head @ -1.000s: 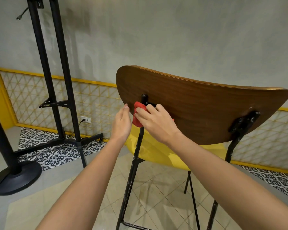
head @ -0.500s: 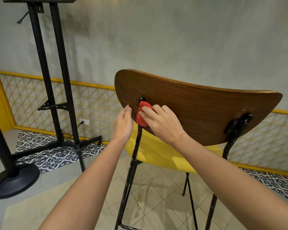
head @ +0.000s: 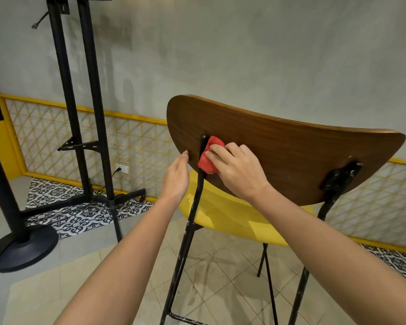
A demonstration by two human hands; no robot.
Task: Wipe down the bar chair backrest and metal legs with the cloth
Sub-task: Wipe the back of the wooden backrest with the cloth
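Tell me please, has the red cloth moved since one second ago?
Yes. The red cloth, under the right hand, slid right: earlier it covered the black support post; now it lies on the wooden backrest just right of that post.

Floor [head: 220,277] holds bar chair [head: 181,254], stand [head: 94,113], perhaps another's base [head: 21,252]
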